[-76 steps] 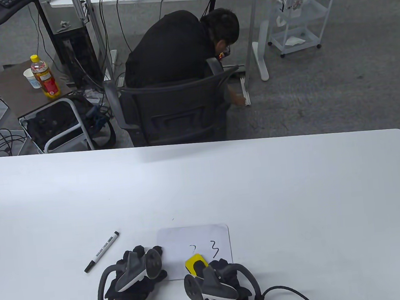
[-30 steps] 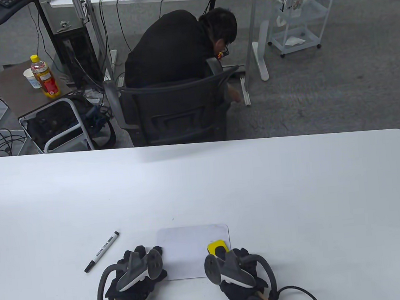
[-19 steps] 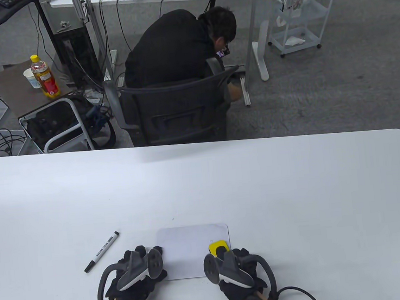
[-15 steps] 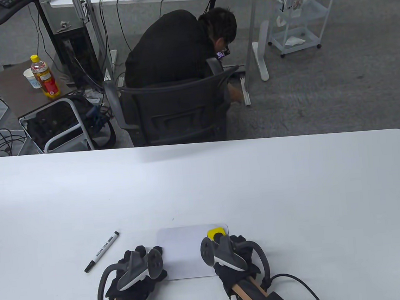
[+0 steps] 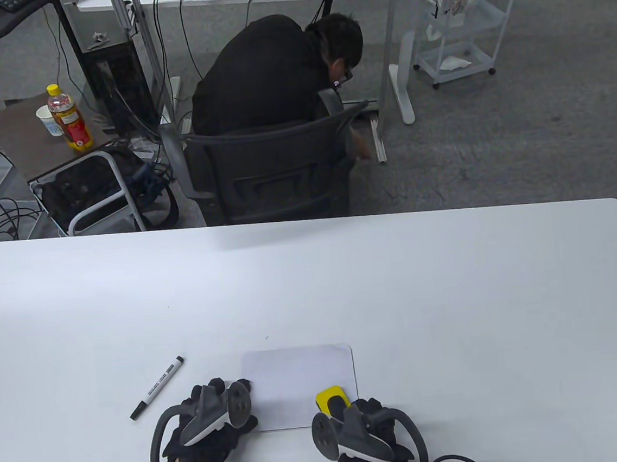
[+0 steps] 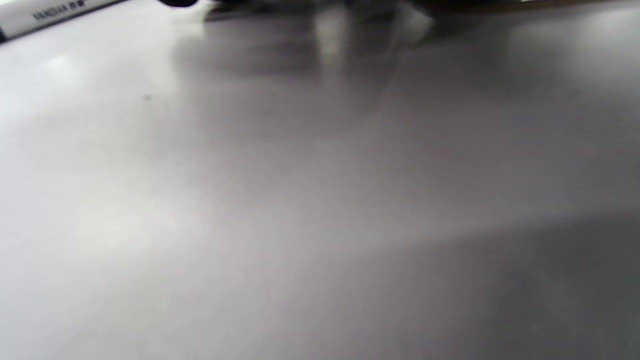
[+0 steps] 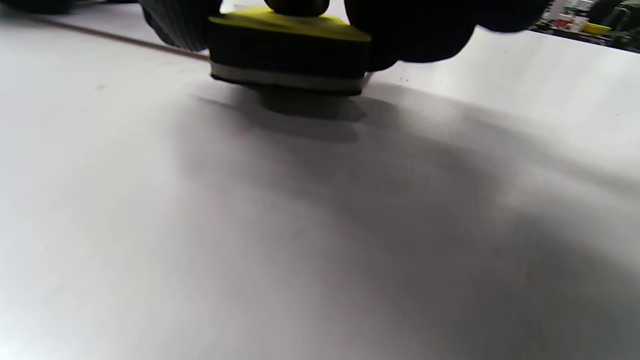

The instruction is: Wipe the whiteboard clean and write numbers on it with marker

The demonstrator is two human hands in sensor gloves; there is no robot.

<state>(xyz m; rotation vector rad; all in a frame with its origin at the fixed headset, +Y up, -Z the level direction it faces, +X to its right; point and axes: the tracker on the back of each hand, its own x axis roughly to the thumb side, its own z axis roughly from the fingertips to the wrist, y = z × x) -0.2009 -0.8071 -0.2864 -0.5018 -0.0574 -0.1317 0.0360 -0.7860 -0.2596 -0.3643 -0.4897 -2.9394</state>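
Observation:
A small whiteboard [image 5: 295, 376] lies near the table's front edge, and its visible surface is blank. My right hand [image 5: 359, 414] grips a yellow-topped eraser [image 5: 330, 397] at the board's near right corner. In the right wrist view the eraser [image 7: 287, 50] sits flat on the surface, with black gloved fingers [image 7: 175, 20] on both sides of it. My left hand [image 5: 216, 408] rests at the board's left edge, its fingers [image 5: 242, 385] touching the board and holding nothing. A black-and-white marker [image 5: 157, 387] lies capped on the table, left of the board; its barrel [image 6: 50, 12] also shows in the left wrist view.
The white table [image 5: 402, 298] stretches wide beyond the board. Behind its far edge a person in black [image 5: 266, 77] bends over beside a black office chair [image 5: 270, 169]. A bottle [image 5: 68, 118] and a cup stand on a side table at the back left.
The written digits on the board have been wiped off. My right hand swept the eraser right, up to the far right corner, then back to the near edge. The left hand stayed put.

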